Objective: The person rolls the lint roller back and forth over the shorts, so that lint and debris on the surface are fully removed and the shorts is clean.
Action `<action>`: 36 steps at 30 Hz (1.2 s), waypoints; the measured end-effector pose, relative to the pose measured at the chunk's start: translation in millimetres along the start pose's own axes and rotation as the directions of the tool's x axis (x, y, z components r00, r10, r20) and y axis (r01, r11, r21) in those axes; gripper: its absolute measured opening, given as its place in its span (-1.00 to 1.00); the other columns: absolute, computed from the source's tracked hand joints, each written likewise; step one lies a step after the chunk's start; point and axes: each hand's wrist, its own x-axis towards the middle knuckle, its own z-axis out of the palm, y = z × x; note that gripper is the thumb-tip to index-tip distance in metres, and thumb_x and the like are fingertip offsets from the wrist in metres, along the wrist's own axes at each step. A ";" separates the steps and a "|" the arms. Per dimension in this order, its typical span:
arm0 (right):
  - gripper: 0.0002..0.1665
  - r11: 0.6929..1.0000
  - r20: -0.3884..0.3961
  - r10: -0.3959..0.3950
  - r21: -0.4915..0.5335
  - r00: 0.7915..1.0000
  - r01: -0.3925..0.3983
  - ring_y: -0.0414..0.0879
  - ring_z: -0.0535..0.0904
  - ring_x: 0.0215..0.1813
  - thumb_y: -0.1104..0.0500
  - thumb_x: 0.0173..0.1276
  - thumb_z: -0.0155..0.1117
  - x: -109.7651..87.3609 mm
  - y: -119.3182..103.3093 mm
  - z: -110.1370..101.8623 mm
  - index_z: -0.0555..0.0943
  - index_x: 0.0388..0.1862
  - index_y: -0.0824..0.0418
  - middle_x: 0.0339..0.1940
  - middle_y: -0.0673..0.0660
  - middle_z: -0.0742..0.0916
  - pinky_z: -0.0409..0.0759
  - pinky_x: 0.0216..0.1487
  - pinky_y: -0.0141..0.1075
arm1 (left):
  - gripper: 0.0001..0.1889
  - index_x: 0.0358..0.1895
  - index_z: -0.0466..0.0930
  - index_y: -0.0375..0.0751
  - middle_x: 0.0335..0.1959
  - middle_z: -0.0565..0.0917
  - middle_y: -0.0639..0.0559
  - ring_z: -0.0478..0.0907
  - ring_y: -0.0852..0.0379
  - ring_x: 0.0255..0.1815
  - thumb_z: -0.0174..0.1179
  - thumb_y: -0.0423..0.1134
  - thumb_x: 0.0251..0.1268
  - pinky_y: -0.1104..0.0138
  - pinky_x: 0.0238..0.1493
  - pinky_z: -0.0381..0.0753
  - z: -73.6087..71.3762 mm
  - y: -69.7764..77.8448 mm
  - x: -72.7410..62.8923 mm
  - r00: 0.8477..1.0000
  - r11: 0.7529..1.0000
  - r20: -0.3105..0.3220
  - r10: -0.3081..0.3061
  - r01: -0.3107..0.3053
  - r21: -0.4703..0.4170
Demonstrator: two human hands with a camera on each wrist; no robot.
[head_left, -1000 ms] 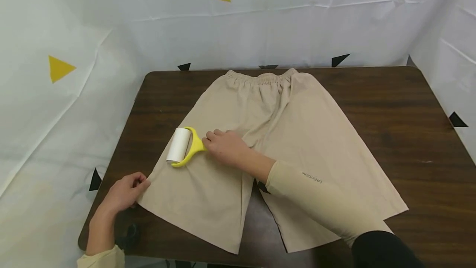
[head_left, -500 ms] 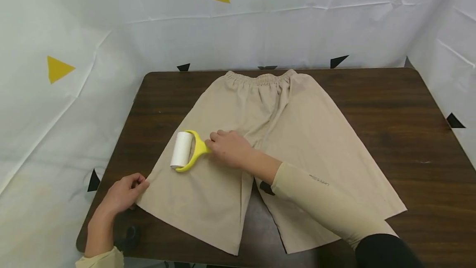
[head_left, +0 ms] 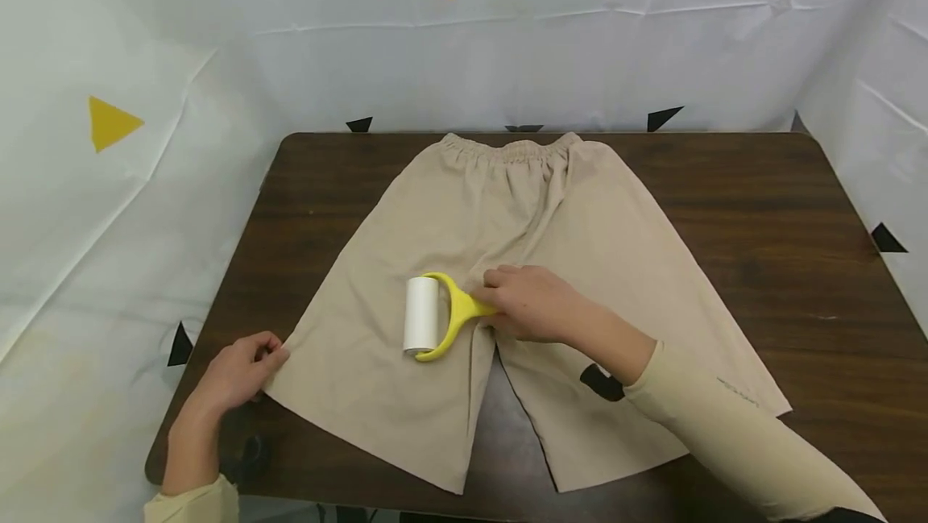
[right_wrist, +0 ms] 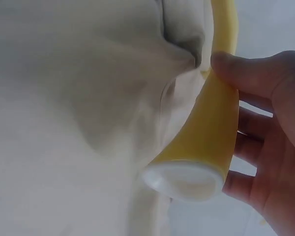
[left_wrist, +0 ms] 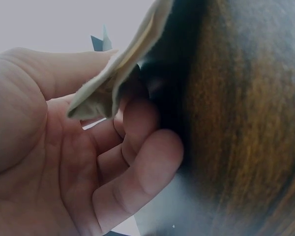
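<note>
Your right grip (head_left: 532, 303) clasps the roller (head_left: 423, 315), partly hiding its handle (right_wrist: 201, 128); left grip (head_left: 235, 370) pinches shorts (head_left: 522, 241) near table edge (head_left: 235, 281)

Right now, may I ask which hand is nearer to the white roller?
The right hand: it grips the yellow handle beside the white roller, while the left hand pinches the shorts' hem, farther off.

Pale beige on my right sleeve (head_left: 732, 434), snug from the wrist up, blurred dark lettering (head_left: 737, 392) running along it, black cloth (head_left: 837, 516) at the far end! My left sleeve (head_left: 194, 505) matches, cuff wrinkled; left hand (head_left: 235, 372), right hand (head_left: 532, 304), both bare!
</note>
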 end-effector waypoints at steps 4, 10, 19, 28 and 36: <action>-0.69 1.000 -0.014 0.022 0.018 1.000 -0.022 -0.15 0.41 -0.37 0.14 0.23 0.45 -27.6 9.9 -5.6 0.66 -0.04 0.07 -0.38 -0.04 0.52 0.40 -0.39 -0.30 | -0.72 -0.14 0.53 -0.28 -0.48 0.46 -0.02 0.42 0.07 -0.54 0.07 -0.09 0.49 0.20 -0.53 0.45 -1.0 0.7 1.4 1.000 1.000 0.000 0.002 -0.002 0.010; -0.62 0.996 -0.041 0.081 0.037 0.996 -0.080 -0.17 0.44 -0.34 0.23 0.14 0.52 -69.4 26.7 -12.3 0.70 -0.03 0.08 -0.34 -0.05 0.57 0.43 -0.35 -0.32 | -0.72 -0.15 0.53 -0.27 -0.48 0.46 -0.01 0.41 0.08 -0.53 0.08 -0.08 0.49 0.21 -0.53 0.45 -1.5 0.6 2.3 1.000 1.000 -0.007 0.013 -0.012 0.011; -0.55 0.967 -0.036 0.223 0.135 0.974 -0.216 -0.24 0.48 -0.27 0.24 0.09 0.55 -123.7 50.7 -9.8 0.71 0.01 0.06 -0.26 -0.13 0.61 0.50 -0.29 -0.29 | -0.73 -0.15 0.54 -0.26 -0.50 0.45 0.00 0.40 0.08 -0.55 0.09 -0.09 0.49 0.21 -0.52 0.43 -0.6 -0.8 1.7 1.000 1.000 -0.011 0.014 -0.014 0.024; -0.50 0.940 -0.037 0.320 0.132 0.947 -0.313 -0.26 0.50 -0.24 0.26 0.02 0.58 -188.8 77.8 -21.3 0.72 0.02 0.08 -0.18 -0.15 0.66 0.50 -0.33 -0.29 | -0.73 -0.15 0.53 -0.25 -0.53 0.45 0.00 0.43 0.08 -0.60 0.08 -0.08 0.49 0.21 -0.52 0.44 1.5 -2.9 0.7 1.000 1.000 0.001 0.005 -0.005 0.013; -0.49 0.861 0.001 0.505 0.067 0.863 -0.504 -0.13 0.52 -0.26 0.27 0.02 0.57 -245.9 107.2 -27.8 0.71 0.03 0.16 -0.19 -0.03 0.69 0.49 -0.37 -0.18 | -0.71 -0.14 0.53 -0.27 -0.51 0.45 -0.01 0.42 0.08 -0.57 0.07 -0.06 0.50 0.21 -0.52 0.43 -1.1 0.8 -0.2 1.000 1.000 0.004 -0.005 0.005 0.010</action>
